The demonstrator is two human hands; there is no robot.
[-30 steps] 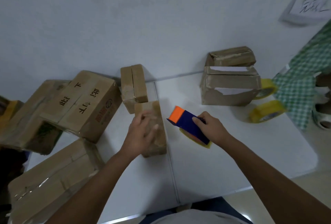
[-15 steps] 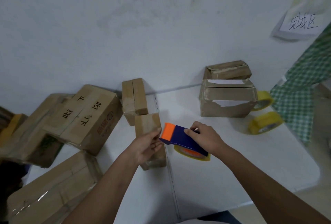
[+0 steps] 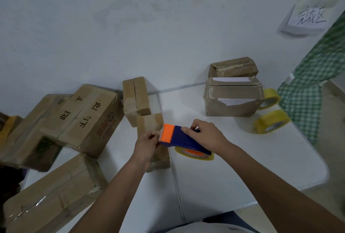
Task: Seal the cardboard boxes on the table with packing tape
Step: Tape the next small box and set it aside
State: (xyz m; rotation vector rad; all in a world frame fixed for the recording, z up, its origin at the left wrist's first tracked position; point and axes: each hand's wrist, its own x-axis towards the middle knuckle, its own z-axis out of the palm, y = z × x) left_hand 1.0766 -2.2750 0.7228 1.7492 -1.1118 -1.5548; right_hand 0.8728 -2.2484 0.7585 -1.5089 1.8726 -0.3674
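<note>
White worktop against a white wall; items listed relative to the dispenser.

Dispenser: blue body, orange front end, yellow tape roll beneath. Held over the worktop near its centre seam. Right hand clamped on the body, fingers curled over the top. Left hand at the orange end, fingertips pinched together there; whether they hold tape cannot be told.

Small box: just left of the dispenser, under the left hand, flat on the worktop.

Split-top box: beyond the small box, touching it.

Printed box: far left, tilted on other cartons.

Long box: left and nearer the person.

Torn box: beyond and right, a smaller box behind it.

Two yellow tape rolls: right, beside the torn box.

Paper sign: on the wall, far right.
</note>
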